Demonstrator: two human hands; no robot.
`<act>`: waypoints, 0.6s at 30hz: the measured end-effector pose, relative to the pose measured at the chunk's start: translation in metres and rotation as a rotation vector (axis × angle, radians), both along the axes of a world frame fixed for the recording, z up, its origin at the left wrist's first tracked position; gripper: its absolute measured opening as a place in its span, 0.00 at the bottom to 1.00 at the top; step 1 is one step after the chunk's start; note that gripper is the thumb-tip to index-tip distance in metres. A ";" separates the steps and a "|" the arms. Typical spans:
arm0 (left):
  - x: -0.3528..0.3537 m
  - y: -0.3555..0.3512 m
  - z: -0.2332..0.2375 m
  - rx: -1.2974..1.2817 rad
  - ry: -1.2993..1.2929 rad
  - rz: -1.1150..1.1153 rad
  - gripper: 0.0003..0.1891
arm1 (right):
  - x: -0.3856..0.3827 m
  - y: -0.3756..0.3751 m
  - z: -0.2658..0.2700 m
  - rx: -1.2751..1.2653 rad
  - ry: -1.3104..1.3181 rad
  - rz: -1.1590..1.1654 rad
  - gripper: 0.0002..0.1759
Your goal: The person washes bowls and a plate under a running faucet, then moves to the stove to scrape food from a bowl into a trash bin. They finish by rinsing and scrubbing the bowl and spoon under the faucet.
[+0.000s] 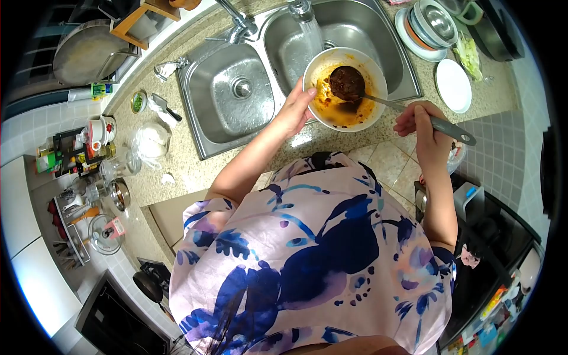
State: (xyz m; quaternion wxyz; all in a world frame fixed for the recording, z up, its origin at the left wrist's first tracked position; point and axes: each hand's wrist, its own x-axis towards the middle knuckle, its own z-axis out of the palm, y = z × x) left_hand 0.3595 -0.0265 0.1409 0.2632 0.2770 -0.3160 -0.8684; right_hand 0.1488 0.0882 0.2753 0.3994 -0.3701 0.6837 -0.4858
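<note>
My left hand [296, 107] grips a white bowl [380, 77] by its left rim, holding it over the front edge of the sink. Orange-red oily sauce coats the inside of the bowl, with a darker pool towards the bottom. In my right hand [425, 127] is the grey handle of a ladle [347, 83], fingers closed round it. The ladle's round head is over the bowl and covered in dark red-brown sauce. Water runs from a faucet [300, 9] into the right basin just behind the bowl.
The double steel sink [228, 100] lies ahead. To its right stand stacked bowls and plates [435, 26], a white plate [454, 86] and leafy greens [468, 56]. Left on the counter are a knife [168, 110], a plastic bag [151, 141] and a dish of chopped greens [139, 102].
</note>
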 end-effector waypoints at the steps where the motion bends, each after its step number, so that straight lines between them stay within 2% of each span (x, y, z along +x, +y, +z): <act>1: 0.001 -0.001 -0.001 0.000 0.000 -0.001 0.34 | 0.000 0.000 0.001 -0.005 0.010 0.008 0.12; 7: 0.008 -0.011 -0.002 -0.066 0.017 -0.027 0.36 | 0.003 0.001 0.006 -0.018 0.024 0.049 0.12; 14: 0.018 -0.021 0.001 -0.073 -0.002 -0.025 0.31 | 0.009 -0.004 0.012 0.004 0.026 0.113 0.12; 18: 0.018 -0.027 0.014 -0.127 -0.139 -0.097 0.32 | 0.011 -0.006 0.012 0.056 0.109 0.287 0.12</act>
